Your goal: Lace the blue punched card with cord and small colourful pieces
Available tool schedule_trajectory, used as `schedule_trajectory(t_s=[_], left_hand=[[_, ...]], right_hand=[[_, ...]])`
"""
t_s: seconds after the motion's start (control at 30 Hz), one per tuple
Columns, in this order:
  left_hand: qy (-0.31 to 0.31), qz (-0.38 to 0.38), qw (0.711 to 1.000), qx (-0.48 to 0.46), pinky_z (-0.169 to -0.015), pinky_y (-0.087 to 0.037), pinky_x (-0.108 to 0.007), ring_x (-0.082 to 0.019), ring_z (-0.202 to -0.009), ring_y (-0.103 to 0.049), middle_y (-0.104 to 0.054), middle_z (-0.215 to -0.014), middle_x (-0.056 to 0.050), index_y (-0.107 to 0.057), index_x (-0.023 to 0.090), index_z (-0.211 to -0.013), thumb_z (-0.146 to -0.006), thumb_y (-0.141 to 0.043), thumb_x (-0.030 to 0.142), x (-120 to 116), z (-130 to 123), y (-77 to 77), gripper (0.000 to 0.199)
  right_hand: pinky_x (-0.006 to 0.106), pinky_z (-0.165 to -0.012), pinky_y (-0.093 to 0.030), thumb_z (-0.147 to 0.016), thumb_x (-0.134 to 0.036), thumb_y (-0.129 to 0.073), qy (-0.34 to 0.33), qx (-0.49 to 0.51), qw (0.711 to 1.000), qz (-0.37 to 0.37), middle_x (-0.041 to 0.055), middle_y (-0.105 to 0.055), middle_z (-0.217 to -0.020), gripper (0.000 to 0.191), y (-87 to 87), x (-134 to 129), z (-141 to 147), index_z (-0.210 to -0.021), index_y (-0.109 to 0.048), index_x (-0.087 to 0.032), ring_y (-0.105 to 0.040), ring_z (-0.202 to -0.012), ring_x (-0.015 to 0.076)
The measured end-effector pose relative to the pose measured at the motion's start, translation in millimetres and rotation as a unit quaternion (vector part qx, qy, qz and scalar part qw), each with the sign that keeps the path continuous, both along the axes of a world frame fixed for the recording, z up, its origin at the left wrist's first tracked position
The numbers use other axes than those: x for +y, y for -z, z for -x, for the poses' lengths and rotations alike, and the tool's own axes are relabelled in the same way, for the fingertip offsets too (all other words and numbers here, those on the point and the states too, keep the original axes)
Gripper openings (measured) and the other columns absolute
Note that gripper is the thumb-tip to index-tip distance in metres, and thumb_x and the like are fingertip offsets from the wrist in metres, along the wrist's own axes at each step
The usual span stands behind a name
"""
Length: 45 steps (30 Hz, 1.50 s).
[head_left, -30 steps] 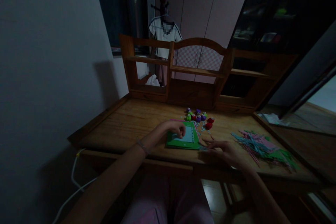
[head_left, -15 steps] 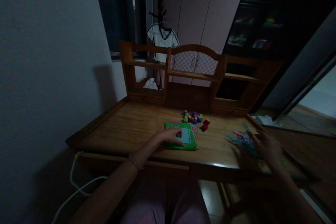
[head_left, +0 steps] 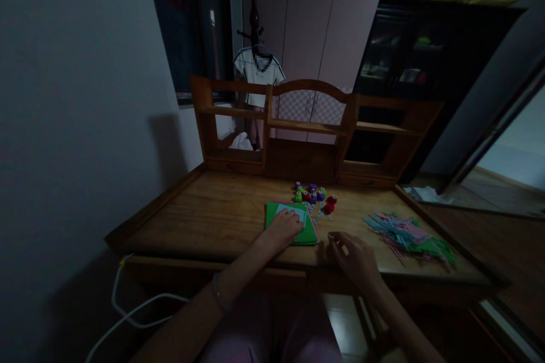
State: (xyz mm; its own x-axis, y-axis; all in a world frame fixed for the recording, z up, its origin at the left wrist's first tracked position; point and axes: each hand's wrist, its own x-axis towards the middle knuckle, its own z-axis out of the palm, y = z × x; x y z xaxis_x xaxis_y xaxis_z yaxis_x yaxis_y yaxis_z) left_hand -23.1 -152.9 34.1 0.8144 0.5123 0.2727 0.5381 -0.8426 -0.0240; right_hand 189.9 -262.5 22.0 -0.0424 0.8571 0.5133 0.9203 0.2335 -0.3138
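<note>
A green board or booklet with a light blue panel lies on the wooden desk. My left hand rests flat on it, fingers spread over the panel. Just right of the board, my right hand is above the desk's front part, thumb and fingertips pinched together; what they hold, if anything, is too small to make out. Behind the board stand several small purple, green and red figures with eyes, with tiny pale pieces around them. A loose pile of pink, blue and green strips lies at the desk's right.
The wooden desk has a shelf unit along its back edge. A white cable hangs at the left front. Behind the desk are a hanging shirt and tall cupboards.
My right hand has moved left from the strip pile to beside the green board. My left hand has shifted slightly and lies flatter over the panel. The view has tilted slightly.
</note>
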Motion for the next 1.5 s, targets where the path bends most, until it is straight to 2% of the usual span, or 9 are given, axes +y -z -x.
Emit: schedule_trajectory(t_s=[0.17, 0.27, 0.43, 0.5, 0.57, 0.7, 0.9, 1.23, 1.5], left_hand=[[-0.053, 0.048, 0.997, -0.017, -0.084, -0.039, -0.035, -0.024, -0.097, -0.054, -0.061, -0.098, -0.012, -0.059, 0.016, -0.095, -0.087, -0.041, 0.010, -2.3, 0.6, 5.8, 0.020], [-0.055, 0.118, 0.985, -0.117, -0.086, -0.042, -0.030, -0.020, -0.097, -0.057, -0.064, -0.101, -0.009, -0.059, 0.018, -0.099, -0.090, -0.041, 0.015, 3.5, 16.8, 10.9, 0.021], [-0.039, 0.276, 0.908, -0.314, -0.088, -0.045, -0.026, -0.016, -0.097, -0.062, -0.067, -0.103, -0.001, -0.061, 0.021, -0.098, -0.087, -0.051, 0.028, 16.4, 47.8, 22.9, 0.016], [-0.038, 0.308, 0.884, -0.349, -0.086, -0.047, -0.026, -0.016, -0.095, -0.063, -0.069, -0.099, -0.001, -0.061, 0.021, -0.094, -0.085, -0.054, 0.033, 18.4, 54.1, 27.4, 0.017], [-0.041, 0.309, 0.879, -0.362, -0.084, -0.047, -0.026, -0.016, -0.092, -0.063, -0.069, -0.095, 0.000, -0.062, 0.020, -0.092, -0.084, -0.056, 0.036, 17.9, 56.8, 30.6, 0.018], [-0.057, 0.272, 0.896, -0.346, -0.081, -0.046, -0.026, -0.016, -0.088, -0.062, -0.068, -0.093, 0.000, -0.064, 0.021, -0.091, -0.084, -0.056, 0.039, 13.2, 58.4, 32.5, 0.020], [-0.037, 0.188, 0.928, -0.319, -0.087, -0.041, -0.029, -0.018, -0.094, -0.056, -0.064, -0.091, -0.002, -0.064, 0.020, -0.086, -0.083, -0.060, 0.036, 7.5, 60.2, 31.1, 0.016], [-0.028, 0.170, 0.956, -0.239, -0.082, -0.039, -0.029, -0.018, -0.091, -0.050, -0.057, -0.089, -0.003, -0.061, 0.020, -0.085, -0.082, -0.058, 0.048, 9.0, 50.9, 32.5, 0.029], [-0.017, 0.120, 0.980, -0.156, -0.084, -0.037, -0.032, -0.019, -0.093, -0.044, -0.053, -0.093, -0.004, -0.060, 0.021, -0.090, -0.090, -0.045, 0.043, 6.0, 47.2, 26.8, 0.026]], right_hand=[[0.036, -0.078, -0.047, -0.089, -0.029, -0.047, -0.065, 0.068, 0.995, -0.025, 0.0080, -0.065, -0.098, 0.020, -2.2, 16.0, 2.9, -0.098, -0.064, -0.025, -0.061, -0.089, 0.0246], [0.036, -0.085, -0.047, -0.088, -0.028, -0.051, -0.147, 0.123, 0.981, -0.011, 0.0074, -0.062, -0.109, 0.024, -9.0, 26.0, 3.8, -0.107, -0.063, -0.026, -0.059, -0.099, 0.0237], [0.037, -0.092, -0.044, -0.084, -0.032, -0.059, -0.221, 0.170, 0.960, 0.009, 0.0063, -0.059, -0.115, 0.032, -8.7, 47.2, 9.9, -0.116, -0.060, -0.027, -0.055, -0.107, 0.0224], [0.037, -0.090, -0.044, -0.081, -0.034, -0.064, -0.226, 0.170, 0.959, 0.011, 0.0063, -0.061, -0.110, 0.032, -3.7, 58.3, 15.6, -0.112, -0.063, -0.026, -0.057, -0.103, 0.0221], [0.034, -0.084, -0.046, -0.079, -0.034, -0.066, -0.234, 0.163, 0.958, 0.022, 0.0058, -0.063, -0.100, 0.022, 1.5, 68.5, 22.6, -0.099, -0.068, -0.023, -0.059, -0.093, 0.0207], [0.029, -0.071, -0.045, -0.081, -0.033, -0.064, -0.236, 0.152, 0.958, 0.065, 0.0045, -0.063, -0.085, 0.014, 5.7, 79.8, 32.5, -0.080, -0.069, -0.020, -0.059, -0.078, 0.0175], [0.028, -0.071, -0.044, -0.080, -0.027, -0.066, -0.232, 0.143, 0.959, 0.081, 0.0045, -0.063, -0.090, 0.009, 4.1, 77.8, 29.1, -0.081, -0.067, -0.019, -0.057, -0.081, 0.0171], [0.027, -0.067, -0.043, -0.079, -0.039, -0.065, -0.235, 0.177, 0.949, 0.116, 0.0039, -0.064, -0.081, 0.021, 6.6, 69.8, 26.9, -0.082, -0.068, -0.019, -0.057, -0.075, 0.0167], [0.026, -0.064, -0.041, -0.081, -0.042, -0.062, -0.247, 0.188, 0.938, 0.155, 0.0029, -0.064, -0.078, 0.025, 5.9, 72.8, 28.3, -0.083, -0.067, -0.018, -0.056, -0.071, 0.0152]])
